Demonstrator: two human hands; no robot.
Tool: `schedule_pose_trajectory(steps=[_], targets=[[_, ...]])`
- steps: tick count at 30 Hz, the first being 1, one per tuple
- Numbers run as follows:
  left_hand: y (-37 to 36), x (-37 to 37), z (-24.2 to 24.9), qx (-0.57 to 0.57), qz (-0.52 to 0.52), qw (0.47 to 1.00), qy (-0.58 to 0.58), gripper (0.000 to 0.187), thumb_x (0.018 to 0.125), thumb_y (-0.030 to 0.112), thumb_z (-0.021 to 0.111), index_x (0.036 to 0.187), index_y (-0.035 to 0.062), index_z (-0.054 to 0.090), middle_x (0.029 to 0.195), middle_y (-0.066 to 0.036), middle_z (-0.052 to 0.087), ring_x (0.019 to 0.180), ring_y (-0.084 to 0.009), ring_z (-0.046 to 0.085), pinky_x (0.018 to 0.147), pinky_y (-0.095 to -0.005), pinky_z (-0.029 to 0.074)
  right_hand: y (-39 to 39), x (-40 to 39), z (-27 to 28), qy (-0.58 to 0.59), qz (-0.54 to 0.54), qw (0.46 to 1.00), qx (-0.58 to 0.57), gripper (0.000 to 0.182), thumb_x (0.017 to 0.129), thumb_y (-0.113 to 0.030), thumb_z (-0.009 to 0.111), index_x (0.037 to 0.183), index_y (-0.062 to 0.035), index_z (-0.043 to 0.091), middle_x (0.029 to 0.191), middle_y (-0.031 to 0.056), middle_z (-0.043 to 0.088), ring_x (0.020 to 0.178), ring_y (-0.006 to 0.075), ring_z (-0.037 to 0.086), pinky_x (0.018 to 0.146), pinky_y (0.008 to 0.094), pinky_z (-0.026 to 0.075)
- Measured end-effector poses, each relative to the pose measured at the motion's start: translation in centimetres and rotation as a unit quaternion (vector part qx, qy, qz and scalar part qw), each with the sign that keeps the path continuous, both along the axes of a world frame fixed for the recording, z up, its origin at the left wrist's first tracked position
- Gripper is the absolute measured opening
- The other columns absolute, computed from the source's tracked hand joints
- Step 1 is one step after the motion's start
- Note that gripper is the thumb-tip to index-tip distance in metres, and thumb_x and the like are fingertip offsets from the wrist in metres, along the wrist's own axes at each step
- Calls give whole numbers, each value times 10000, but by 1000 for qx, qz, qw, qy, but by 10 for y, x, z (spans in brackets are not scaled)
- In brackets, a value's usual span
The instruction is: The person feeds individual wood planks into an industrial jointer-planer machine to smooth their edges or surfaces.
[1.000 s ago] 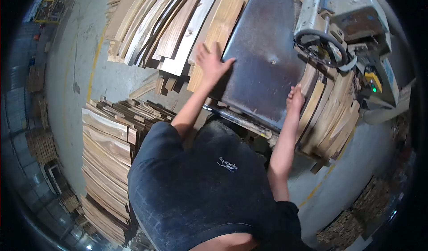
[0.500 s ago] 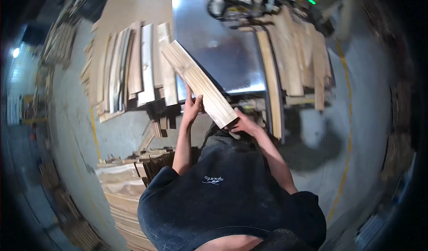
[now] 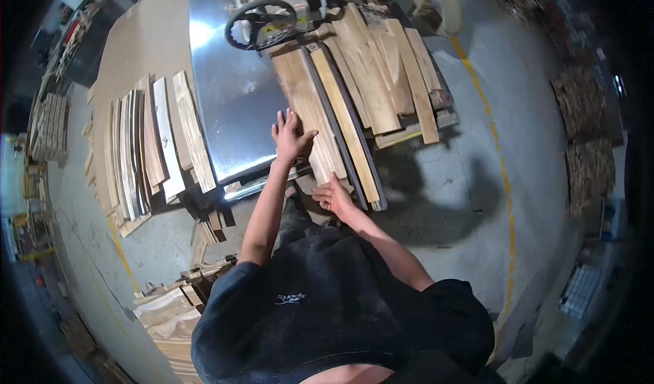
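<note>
A pale wooden board [image 3: 310, 104] lies lengthwise on the shiny metal table [image 3: 238, 104], along the left side of a dark straight fence [image 3: 334, 121]. My left hand [image 3: 291, 139] rests against the board's left edge, its fingers stretched out and spread. At the board's near end is my right hand [image 3: 335, 198], with the thumb on the wood and the fingers curled just below the end. Past the board's far end stands a machine with a black handwheel [image 3: 261, 24]. A narrow wooden strip [image 3: 344, 121] runs along the fence's right side.
Several loose boards [image 3: 368, 70] lie right of the fence. More strips [image 3: 139, 145] are lined up on the brown sheet [image 3: 143, 43] at the left. A stack of wood [image 3: 167, 316] stands on the floor by my left side. Yellow lines [image 3: 501, 159] mark the floor.
The board has gone from slanting in my hands to lying straight beside the fence. My left hand has moved along its left edge. The camera view has shifted to the right.
</note>
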State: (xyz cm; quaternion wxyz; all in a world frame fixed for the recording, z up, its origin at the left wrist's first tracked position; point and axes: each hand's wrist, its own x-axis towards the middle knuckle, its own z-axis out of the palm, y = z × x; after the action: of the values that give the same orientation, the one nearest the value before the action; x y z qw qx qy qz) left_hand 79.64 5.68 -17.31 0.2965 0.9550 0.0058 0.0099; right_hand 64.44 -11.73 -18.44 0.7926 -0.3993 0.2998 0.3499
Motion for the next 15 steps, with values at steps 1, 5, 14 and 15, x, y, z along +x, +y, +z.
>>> schedule_pose_trajectory(steps=[1,5,14,15], targets=[[2,16,1,-18,9,1000,-4,966,712,614,748,1417,22,454,1562,-161,331,1486,-388,159,1144,-594,132,3,19,10,3,35,997,-75,613,980,-620,417,971,-28,578,893,110,699,738,216,700,543,265,469],[22,80,1,-51,13,993,-105,664,619,469,845,1141,121,627,1273,-103,565,1254,-329,461,968,-515,368,12,93,-5,-13,24,996,-88,468,982,-509,518,961,-45,571,672,46,556,606,178,612,472,271,424],[135,124,-2,12,-47,969,-243,483,771,373,756,1146,81,667,1353,-199,541,1286,-367,489,1007,-479,406,38,177,-12,56,-35,987,-145,408,954,-506,583,902,-102,557,602,-36,428,592,139,517,510,253,371],[145,115,-5,11,-38,970,-242,483,771,373,756,1146,81,667,1353,-199,541,1286,-367,489,1007,-479,406,43,183,-6,56,-46,985,-156,415,951,-518,582,882,-109,556,602,-44,427,607,138,523,515,254,375]])
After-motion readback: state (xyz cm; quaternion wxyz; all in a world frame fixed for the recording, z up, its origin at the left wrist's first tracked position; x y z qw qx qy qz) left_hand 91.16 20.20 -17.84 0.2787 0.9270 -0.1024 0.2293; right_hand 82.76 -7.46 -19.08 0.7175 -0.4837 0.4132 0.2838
